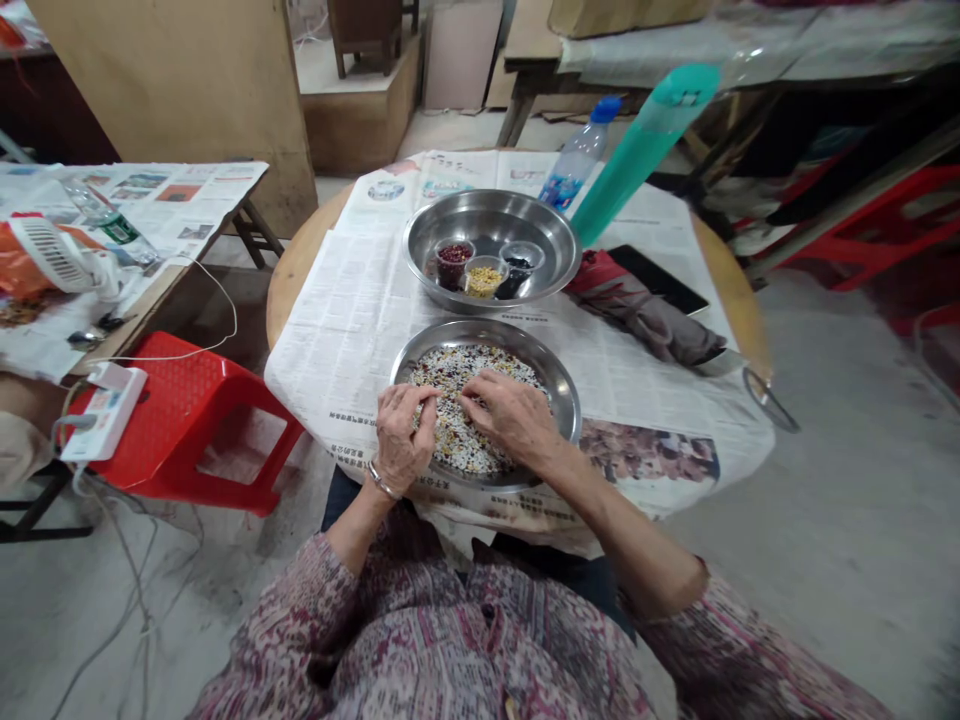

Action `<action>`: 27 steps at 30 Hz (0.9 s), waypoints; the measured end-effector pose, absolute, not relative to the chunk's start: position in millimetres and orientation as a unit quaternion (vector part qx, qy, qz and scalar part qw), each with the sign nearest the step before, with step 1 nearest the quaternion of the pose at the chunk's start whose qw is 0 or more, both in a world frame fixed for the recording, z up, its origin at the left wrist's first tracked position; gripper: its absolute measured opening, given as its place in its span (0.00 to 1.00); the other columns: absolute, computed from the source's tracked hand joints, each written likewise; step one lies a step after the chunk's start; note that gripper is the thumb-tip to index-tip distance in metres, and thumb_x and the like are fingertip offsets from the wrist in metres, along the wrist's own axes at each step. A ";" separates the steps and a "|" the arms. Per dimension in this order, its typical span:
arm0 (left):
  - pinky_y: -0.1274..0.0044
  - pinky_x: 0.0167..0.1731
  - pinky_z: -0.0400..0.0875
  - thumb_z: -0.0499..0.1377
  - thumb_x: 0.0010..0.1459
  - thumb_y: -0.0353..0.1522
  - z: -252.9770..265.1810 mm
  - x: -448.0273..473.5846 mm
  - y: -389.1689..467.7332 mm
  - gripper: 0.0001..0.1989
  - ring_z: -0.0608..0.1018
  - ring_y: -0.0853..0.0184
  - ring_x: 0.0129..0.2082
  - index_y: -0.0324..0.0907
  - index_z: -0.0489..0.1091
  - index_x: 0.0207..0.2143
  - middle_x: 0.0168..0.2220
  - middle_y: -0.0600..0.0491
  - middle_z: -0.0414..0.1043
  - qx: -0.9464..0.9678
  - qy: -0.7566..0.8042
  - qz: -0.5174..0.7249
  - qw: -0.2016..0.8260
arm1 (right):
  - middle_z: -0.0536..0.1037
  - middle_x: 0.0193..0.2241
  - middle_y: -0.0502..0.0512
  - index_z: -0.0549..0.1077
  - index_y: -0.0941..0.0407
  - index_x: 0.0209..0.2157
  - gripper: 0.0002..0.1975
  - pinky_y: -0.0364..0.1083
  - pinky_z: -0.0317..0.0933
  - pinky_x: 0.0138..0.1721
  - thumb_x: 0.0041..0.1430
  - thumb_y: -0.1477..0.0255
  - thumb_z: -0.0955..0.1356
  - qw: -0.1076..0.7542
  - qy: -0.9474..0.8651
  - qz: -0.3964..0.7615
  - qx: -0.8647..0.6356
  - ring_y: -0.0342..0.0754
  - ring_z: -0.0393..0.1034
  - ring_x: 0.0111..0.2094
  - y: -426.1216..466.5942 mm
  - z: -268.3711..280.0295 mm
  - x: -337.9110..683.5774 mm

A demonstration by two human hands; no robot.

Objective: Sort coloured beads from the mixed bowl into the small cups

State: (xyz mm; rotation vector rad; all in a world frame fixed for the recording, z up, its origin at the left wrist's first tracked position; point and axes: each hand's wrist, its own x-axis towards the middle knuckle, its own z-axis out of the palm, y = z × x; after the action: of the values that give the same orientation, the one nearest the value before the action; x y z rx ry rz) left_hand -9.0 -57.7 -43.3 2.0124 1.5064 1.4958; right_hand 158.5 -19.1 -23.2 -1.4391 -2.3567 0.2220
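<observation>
Mixed beans and grains point(469, 440), white, yellow and dark red, cover the bottom of a shallow steel bowl point(568, 385) in front of me. My left hand point(405, 435), with a bracelet at the wrist, is over the bowl's left side, thumb and fingers closed together. Over the middle of the bowl, my right hand point(514, 415) reaches in from the right, its fingertips pinched at the grains. Whatever either pinch holds is too small to make out. Just behind stands a larger steel basin point(487, 208) with clear cups of red beans point(455, 256), yellow beans point(484, 280) and black beans point(519, 268).
Newspaper point(337, 300) covers the round table. To the right of the basin are a plastic bottle point(581, 155), a tall green tube point(641, 150), a folded umbrella point(652, 315) and a dark phone point(660, 280). A red stool point(187, 410) with a power strip point(112, 415) stands left.
</observation>
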 end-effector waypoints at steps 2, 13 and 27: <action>0.70 0.46 0.67 0.53 0.66 0.29 -43.1 -9.1 -58.0 0.07 0.76 0.65 0.39 0.42 0.71 0.38 0.35 0.51 0.78 0.684 0.515 0.505 0.107 | 0.79 0.36 0.55 0.77 0.54 0.37 0.08 0.45 0.59 0.36 0.63 0.73 0.65 0.196 -0.838 0.087 -0.502 0.49 0.71 0.38 -14.9 -23.2 153.8; 0.69 0.46 0.67 0.54 0.65 0.29 -43.0 -8.2 -60.4 0.08 0.76 0.65 0.39 0.43 0.72 0.38 0.35 0.51 0.77 0.682 0.530 0.493 0.109 | 0.78 0.32 0.56 0.77 0.55 0.35 0.10 0.45 0.58 0.36 0.64 0.75 0.63 0.168 -0.868 0.052 -0.465 0.50 0.71 0.37 -13.0 -30.3 141.5; 0.68 0.46 0.68 0.55 0.65 0.29 -43.0 -7.5 -62.8 0.07 0.77 0.65 0.38 0.43 0.73 0.37 0.34 0.52 0.77 0.677 0.527 0.503 0.109 | 0.83 0.37 0.57 0.78 0.54 0.39 0.12 0.49 0.68 0.40 0.64 0.69 0.63 0.363 -0.764 0.063 -0.530 0.51 0.77 0.37 -60.5 -48.5 193.8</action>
State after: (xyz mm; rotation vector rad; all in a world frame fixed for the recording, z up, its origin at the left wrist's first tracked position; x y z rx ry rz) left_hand -7.5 -62.8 -43.0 1.9900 1.5508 1.4782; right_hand 193.8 -60.5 -48.5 -1.3634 -1.9669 0.1629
